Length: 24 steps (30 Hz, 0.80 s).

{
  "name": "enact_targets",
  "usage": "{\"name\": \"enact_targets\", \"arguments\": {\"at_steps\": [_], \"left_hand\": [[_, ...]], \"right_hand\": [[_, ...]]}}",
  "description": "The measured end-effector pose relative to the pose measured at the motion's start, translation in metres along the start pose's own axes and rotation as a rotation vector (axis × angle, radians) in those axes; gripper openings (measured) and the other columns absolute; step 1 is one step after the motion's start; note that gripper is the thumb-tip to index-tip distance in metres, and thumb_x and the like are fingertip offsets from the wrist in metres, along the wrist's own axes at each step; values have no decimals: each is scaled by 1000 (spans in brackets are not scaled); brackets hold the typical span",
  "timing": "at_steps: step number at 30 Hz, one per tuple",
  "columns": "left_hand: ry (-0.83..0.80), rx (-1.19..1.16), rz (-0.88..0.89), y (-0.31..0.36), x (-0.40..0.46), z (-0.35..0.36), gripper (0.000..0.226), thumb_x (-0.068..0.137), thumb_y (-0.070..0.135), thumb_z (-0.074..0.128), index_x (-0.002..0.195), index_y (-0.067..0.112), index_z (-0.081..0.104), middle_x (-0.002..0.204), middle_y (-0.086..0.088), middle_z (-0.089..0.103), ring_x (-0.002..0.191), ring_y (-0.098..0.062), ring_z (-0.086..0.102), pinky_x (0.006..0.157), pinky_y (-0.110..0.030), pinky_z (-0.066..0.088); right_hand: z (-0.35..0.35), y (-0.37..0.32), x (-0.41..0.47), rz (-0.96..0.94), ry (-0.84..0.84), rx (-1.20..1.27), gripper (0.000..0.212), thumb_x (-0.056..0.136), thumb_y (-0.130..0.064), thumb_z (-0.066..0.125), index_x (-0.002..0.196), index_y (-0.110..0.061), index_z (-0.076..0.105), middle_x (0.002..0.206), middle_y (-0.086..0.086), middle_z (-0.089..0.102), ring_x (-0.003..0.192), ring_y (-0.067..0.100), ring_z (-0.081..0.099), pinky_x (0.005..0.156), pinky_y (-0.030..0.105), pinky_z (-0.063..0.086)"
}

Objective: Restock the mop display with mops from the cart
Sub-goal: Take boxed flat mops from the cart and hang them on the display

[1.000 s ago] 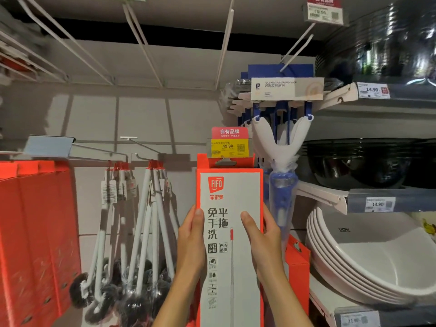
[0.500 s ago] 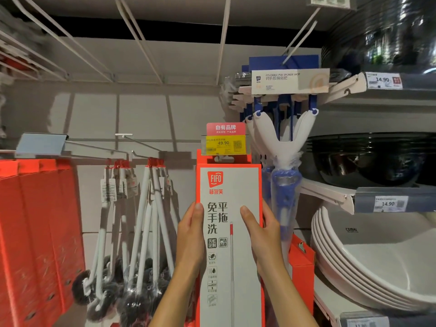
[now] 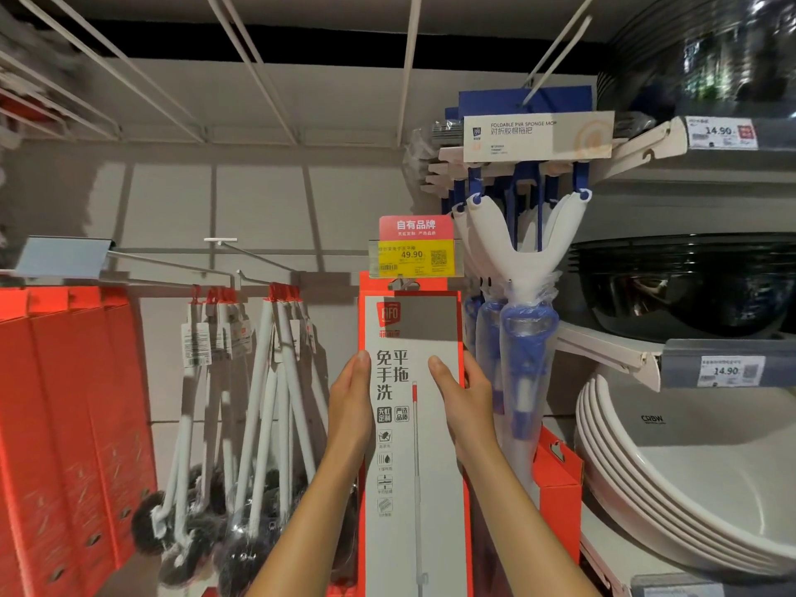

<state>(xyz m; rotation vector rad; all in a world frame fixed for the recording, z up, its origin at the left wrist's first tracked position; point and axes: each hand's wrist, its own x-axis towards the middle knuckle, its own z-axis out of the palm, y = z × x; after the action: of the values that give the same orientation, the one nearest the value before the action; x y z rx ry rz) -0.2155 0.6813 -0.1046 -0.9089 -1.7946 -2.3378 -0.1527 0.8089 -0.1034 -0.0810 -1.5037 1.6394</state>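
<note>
A tall red-and-white boxed flat mop [image 3: 413, 450] stands upright in front of me, its top tab up at the display hook under the 49.90 price tag [image 3: 411, 255]. My left hand [image 3: 351, 402] grips the box's left edge, thumb on the front. My right hand [image 3: 463, 400] grips the right edge, thumb across the white face and fingers curled behind. Whether the tab hangs on the hook is hidden by the tag.
Blue-and-white sponge mops [image 3: 523, 303] hang just right of the box. White-handled brushes [image 3: 258, 415] hang on pegs to the left, beside more red boxes [image 3: 64, 424]. An orange box [image 3: 558, 480] sits low right. Stacked basins [image 3: 689, 480] fill the right shelves.
The box and both hands have risen slightly toward the hook, and its top now sits just under the price tag. The grip has not changed.
</note>
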Motion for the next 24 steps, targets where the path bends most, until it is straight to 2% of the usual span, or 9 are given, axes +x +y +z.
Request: {"name": "enact_targets", "arguments": {"at_steps": [3,5,6,9,11,15,17,21,24], "left_hand": [[14,12,-23,-9,13,2,39,104,54,39,109,31,70,101,4,77,94,-13,74,90,-42,55],[19,21,-32,-15,21,3,39,104,55,39,108,31,70,101,3,77,95,-15,74,92,-45,56],[21,19,-35,-17,25,4,38,104,55,39,108,33,70,101,2,77,96,-16,74,93,-47,55],[22,23,-40,-24,37,7,35,105,54,39,107,37,70,103,4,77,98,-16,73,96,-49,54],[24,46,-44,-29,46,9,34,105,53,39,102,39,69,103,5,77,99,-15,72,98,-49,53],[16,70,-66,-43,61,12,34,106,51,38,107,36,69,108,6,75,103,-15,70,100,-47,52],[15,79,-84,-52,66,12,33,106,51,38,108,37,68,110,6,75,105,-15,70,100,-47,52],[-2,113,-72,-65,75,10,32,105,54,36,107,42,65,109,10,74,104,-12,69,95,-40,53],[-20,122,-75,-71,81,9,31,105,55,35,107,46,64,105,19,74,99,-1,69,84,-28,51]], "right_hand": [[0,10,15,35,19,-30,19,94,-24,69,113,-27,67,102,-1,77,90,15,75,74,33,61],[1,17,25,56,36,-49,19,93,-26,70,112,-26,67,100,0,78,86,14,75,69,28,60],[1,20,30,60,41,-54,22,92,-25,70,113,-25,67,101,1,78,87,16,75,70,29,60],[3,28,45,57,34,-36,34,91,-22,71,125,-24,66,110,-2,76,103,21,72,91,41,58],[4,35,55,66,47,-18,38,90,-22,75,127,-23,65,112,-2,75,107,21,70,97,45,55],[3,54,70,129,90,-17,34,86,-27,79,118,-32,68,107,-4,76,105,20,70,99,47,54],[3,63,74,145,90,-16,34,86,-28,79,118,-29,69,103,-5,77,101,20,72,96,47,56],[2,78,85,139,49,-24,37,87,-31,78,122,-24,66,107,3,76,99,27,72,89,49,59],[3,86,95,168,69,-80,36,88,-34,76,119,-21,64,109,8,73,99,31,70,87,49,60]]}}
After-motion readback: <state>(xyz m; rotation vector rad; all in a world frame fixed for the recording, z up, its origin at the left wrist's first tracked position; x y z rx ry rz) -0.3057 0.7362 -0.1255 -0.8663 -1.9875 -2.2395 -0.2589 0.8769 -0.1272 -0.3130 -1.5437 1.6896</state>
